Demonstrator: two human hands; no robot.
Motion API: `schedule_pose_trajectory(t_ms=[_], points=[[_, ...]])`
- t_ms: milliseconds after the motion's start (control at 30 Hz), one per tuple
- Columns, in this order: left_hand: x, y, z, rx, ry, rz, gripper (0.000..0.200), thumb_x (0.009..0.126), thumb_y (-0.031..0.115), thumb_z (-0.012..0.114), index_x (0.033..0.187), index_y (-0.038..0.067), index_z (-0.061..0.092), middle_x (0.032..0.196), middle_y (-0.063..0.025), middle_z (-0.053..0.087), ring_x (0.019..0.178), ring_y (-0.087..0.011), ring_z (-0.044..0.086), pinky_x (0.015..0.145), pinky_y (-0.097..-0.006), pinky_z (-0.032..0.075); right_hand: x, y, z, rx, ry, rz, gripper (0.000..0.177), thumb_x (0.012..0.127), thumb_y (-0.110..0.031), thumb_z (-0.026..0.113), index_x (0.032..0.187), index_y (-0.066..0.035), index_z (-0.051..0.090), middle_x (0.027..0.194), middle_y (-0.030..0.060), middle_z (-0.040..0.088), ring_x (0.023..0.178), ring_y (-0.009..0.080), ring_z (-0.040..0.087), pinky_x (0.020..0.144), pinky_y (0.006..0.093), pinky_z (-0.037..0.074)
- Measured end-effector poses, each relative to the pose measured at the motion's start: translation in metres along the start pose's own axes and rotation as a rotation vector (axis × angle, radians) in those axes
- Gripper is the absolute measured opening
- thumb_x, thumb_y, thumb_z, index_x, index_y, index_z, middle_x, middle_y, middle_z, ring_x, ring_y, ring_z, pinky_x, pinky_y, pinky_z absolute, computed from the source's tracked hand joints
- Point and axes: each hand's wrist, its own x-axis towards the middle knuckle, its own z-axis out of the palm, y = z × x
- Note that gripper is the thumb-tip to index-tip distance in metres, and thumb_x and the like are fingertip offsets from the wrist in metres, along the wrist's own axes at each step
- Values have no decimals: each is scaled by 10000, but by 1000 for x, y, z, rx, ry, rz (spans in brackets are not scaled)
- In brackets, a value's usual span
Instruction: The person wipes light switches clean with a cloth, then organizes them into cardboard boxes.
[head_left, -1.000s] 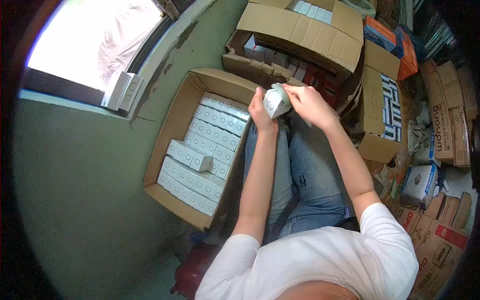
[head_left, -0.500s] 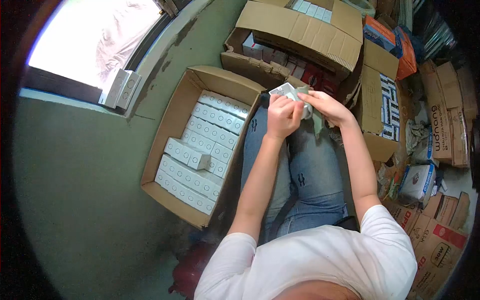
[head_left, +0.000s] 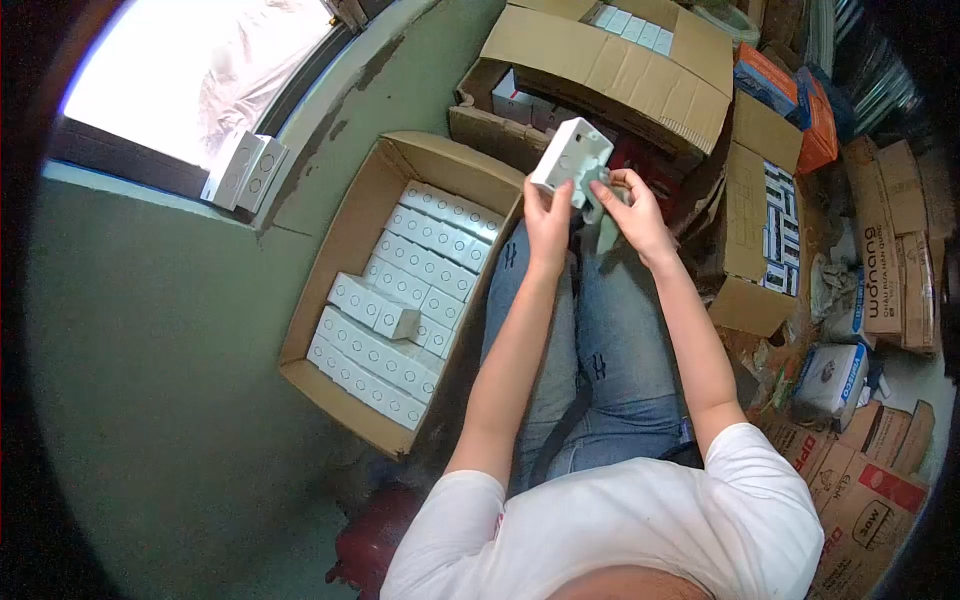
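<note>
My left hand [head_left: 547, 225] grips a white plastic electrical back box [head_left: 566, 150] by its lower left edge. The box is tilted, with its hollow side turned partly towards me. My right hand [head_left: 638, 218] pinches a pale green cloth [head_left: 607, 232] against the box's lower right side, thumb on top. Part of the cloth hangs below the fingers. To the left stands an open carton [head_left: 345, 215] holding rows of similar white boxes [head_left: 430, 262] with round knockout marks. A few of them sit raised on top of the others.
Two white boxes [head_left: 247, 172] stand on the window ledge at left. Ahead is a large carton [head_left: 610, 62] with more boxes inside. At right are a carton of black-and-white packs [head_left: 745, 235], orange boxes [head_left: 815, 125] and stacked brown cartons [head_left: 880, 250]. Jeans-covered legs lie below my hands.
The back box has risen and turned so its hollow side shows. My left hand has opened from a fist-like grip to holding its edge. The cloth stays in my right hand.
</note>
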Motion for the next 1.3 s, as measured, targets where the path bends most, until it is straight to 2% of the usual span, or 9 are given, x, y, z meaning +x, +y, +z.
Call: schedule_pose_trajectory(t_ms=[167, 300, 433, 600, 700, 800, 933, 1100, 1300], points=[[-1, 8, 4, -28, 57, -2, 414, 963, 152, 572, 1334, 66, 410, 1152, -99, 583, 1014, -163, 583, 753, -276, 525, 4, -3, -8, -156, 359, -364, 307, 866, -213, 750, 1060, -17, 615, 980, 72, 662, 908, 168, 615, 839, 308, 490], [-8, 11, 11, 15, 18, 29, 506, 989, 209, 556, 1432, 103, 336, 1197, -128, 573, 1056, -194, 580, 789, -301, 524, -6, -29, 0, -315, 222, -443, 175, 839, -106, 745, 990, -24, 711, 954, 98, 718, 865, 193, 685, 774, 309, 522], [-10, 16, 10, 411, 32, 185, 523, 1037, 349, 469, 1464, 101, 299, 1263, -175, 529, 1094, -223, 548, 855, -336, 499, -20, -11, 20, -526, 32, -527, 233, 809, -120, 738, 1013, -10, 713, 1012, 146, 698, 911, 312, 683, 800, 341, 528], [-14, 12, 10, 476, 57, 351, 454, 1044, 394, 440, 1355, 64, 465, 1070, -139, 632, 915, -202, 603, 821, -322, 486, -9, -19, 15, -778, 151, -552, 78, 851, -51, 612, 872, -17, 679, 883, 158, 640, 829, 362, 631, 757, 455, 508], [-12, 5, 6, 593, 24, 511, 451, 1047, 409, 424, 1322, 56, 482, 1016, -122, 632, 856, -184, 594, 770, -314, 485, -11, -21, 15, -1061, 124, -554, 147, 848, -26, 573, 966, 10, 652, 974, 167, 648, 923, 377, 624, 819, 448, 511], [-12, 12, 7, 545, 119, 457, 394, 1069, 378, 367, 1226, 48, 512, 978, -103, 610, 845, -169, 568, 760, -305, 467, -24, -12, 27, -904, 102, -716, 342, 842, -62, 591, 1177, 5, 603, 1036, 218, 649, 945, 401, 624, 859, 443, 511], [-12, 9, 7, 505, 143, 478, 374, 1077, 361, 347, 1196, 48, 513, 903, -74, 572, 800, -155, 530, 736, -303, 455, -34, -29, 30, -389, -110, -477, 353, 830, -85, 609, 1173, -6, 578, 954, 244, 659, 918, 426, 640, 809, 492, 502], [-15, 11, 8, 528, 113, 436, 397, 1071, 389, 356, 1198, 49, 517, 838, -65, 570, 757, -143, 532, 691, -295, 452, -19, -25, 10, -900, 86, -565, 281, 810, -26, 642, 1086, -8, 592, 1046, 193, 652, 939, 392, 643, 808, 473, 516], [-13, 15, 9, 448, 102, 409, 415, 1062, 417, 376, 1197, 51, 520, 778, -61, 568, 706, -142, 535, 639, -292, 448, -24, -23, 19, -804, 195, -494, 338, 800, -47, 681, 1126, -46, 594, 1026, 183, 683, 933, 394, 656, 801, 450, 531]])
